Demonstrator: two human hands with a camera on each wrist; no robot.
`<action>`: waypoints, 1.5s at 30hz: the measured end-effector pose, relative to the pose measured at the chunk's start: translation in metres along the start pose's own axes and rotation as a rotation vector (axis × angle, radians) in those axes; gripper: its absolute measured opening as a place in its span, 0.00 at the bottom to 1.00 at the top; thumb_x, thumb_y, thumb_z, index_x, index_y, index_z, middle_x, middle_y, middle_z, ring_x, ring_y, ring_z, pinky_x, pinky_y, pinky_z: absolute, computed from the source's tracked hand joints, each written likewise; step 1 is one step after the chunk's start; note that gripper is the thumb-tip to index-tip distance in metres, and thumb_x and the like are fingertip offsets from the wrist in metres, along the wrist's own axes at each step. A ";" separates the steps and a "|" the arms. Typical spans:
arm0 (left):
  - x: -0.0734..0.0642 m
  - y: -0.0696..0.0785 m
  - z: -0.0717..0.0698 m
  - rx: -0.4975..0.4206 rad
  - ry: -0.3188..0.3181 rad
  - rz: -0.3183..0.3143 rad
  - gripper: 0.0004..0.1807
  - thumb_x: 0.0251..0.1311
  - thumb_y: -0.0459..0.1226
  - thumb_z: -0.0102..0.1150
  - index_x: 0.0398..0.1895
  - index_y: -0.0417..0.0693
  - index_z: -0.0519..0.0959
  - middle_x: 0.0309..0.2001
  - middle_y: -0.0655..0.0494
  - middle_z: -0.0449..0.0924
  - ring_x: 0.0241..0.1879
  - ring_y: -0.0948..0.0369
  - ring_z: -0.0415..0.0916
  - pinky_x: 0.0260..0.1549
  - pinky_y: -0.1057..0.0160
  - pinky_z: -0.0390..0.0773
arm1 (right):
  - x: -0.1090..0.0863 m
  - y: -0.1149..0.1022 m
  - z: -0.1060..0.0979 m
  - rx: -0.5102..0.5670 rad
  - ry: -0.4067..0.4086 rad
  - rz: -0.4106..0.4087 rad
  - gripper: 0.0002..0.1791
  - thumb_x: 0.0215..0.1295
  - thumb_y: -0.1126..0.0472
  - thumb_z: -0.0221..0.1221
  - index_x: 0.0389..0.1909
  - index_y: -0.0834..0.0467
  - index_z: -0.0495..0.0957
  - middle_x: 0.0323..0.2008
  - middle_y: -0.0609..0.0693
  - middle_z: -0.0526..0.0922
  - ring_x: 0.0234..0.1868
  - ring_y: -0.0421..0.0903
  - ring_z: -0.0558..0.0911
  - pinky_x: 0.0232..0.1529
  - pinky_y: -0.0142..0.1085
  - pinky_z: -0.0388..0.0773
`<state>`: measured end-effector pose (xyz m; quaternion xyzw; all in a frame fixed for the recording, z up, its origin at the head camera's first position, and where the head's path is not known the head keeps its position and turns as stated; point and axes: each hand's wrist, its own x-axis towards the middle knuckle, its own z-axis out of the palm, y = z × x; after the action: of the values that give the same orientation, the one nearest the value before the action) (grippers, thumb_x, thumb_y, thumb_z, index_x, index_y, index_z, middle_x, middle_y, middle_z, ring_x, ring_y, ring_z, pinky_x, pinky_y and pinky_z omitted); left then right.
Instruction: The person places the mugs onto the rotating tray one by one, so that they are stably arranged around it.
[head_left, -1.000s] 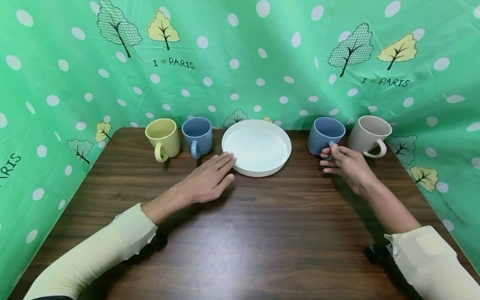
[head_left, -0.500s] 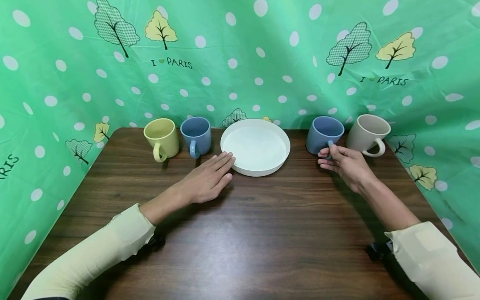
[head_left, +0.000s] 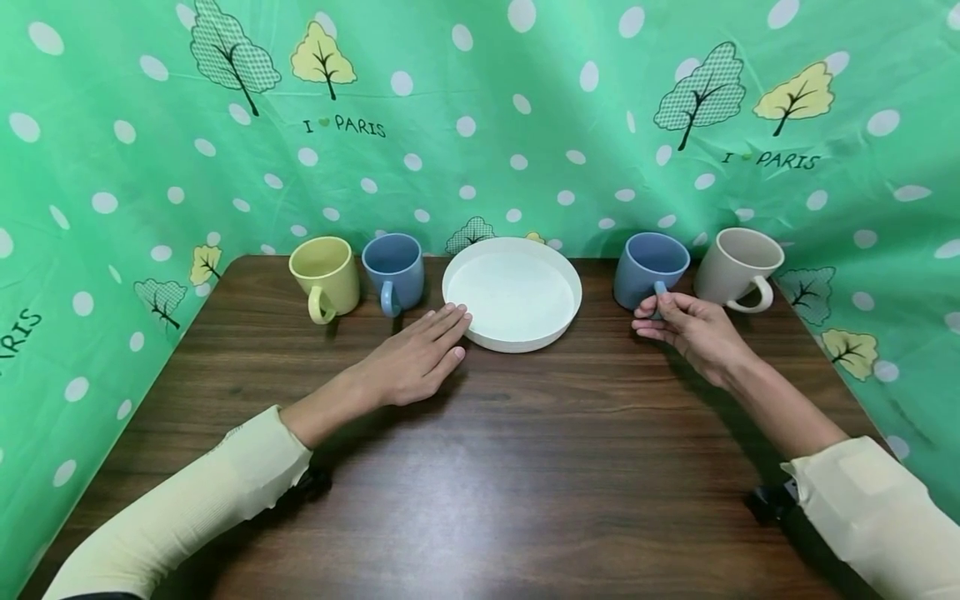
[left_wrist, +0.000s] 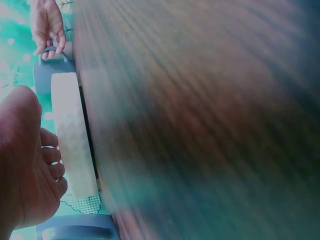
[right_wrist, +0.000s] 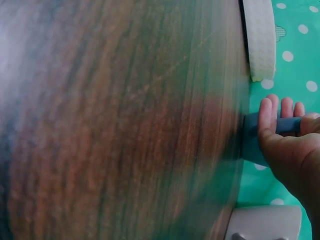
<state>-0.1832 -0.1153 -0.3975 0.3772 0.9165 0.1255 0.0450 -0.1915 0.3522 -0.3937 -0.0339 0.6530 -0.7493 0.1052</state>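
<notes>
Head view: right hand (head_left: 690, 333) grips a blue, cylindrical, ceramic-looking mug (head_left: 634, 279)

The mug stands upright right of centre on the dark wood-grain bench (head_left: 525, 467), just beside a pale grey, ceramic-looking mug (head_left: 723, 275). The right thumb and fingers pinch its handle (right_wrist: 289, 125). The left hand (head_left: 412, 358) is relaxed, fingers extended, at the lower-left edge of a shallow, round white tray (head_left: 517, 292) in the upper centre; whether it touches cannot be told. The step in hand appears to be securing the hold. Any lift would seemingly call for a firm pinch, avoiding the grey neighbour.
</notes>
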 end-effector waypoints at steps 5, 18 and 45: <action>0.000 0.000 0.001 -0.005 -0.006 -0.003 0.36 0.93 0.49 0.35 0.92 0.39 0.54 0.93 0.41 0.49 0.94 0.46 0.45 0.93 0.42 0.50 | -0.001 0.002 -0.002 0.031 -0.021 -0.028 0.15 0.89 0.56 0.56 0.52 0.65 0.83 0.46 0.52 0.92 0.51 0.46 0.96 0.58 0.36 0.93; 0.002 0.002 0.001 -0.015 -0.002 0.011 0.36 0.93 0.48 0.35 0.92 0.38 0.54 0.93 0.40 0.50 0.94 0.45 0.45 0.94 0.43 0.49 | 0.000 0.008 0.003 0.040 -0.081 -0.123 0.15 0.89 0.60 0.55 0.53 0.68 0.84 0.46 0.55 0.93 0.49 0.48 0.96 0.55 0.38 0.94; 0.000 0.000 0.000 -0.025 -0.008 -0.002 0.36 0.93 0.49 0.35 0.92 0.39 0.54 0.93 0.41 0.48 0.94 0.46 0.44 0.94 0.44 0.48 | 0.002 -0.017 0.026 -0.027 -0.150 -0.228 0.17 0.90 0.61 0.53 0.52 0.74 0.82 0.44 0.54 0.93 0.48 0.46 0.96 0.56 0.38 0.94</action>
<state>-0.1835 -0.1156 -0.3974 0.3765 0.9149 0.1352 0.0536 -0.1902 0.3289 -0.3730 -0.1652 0.6452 -0.7429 0.0673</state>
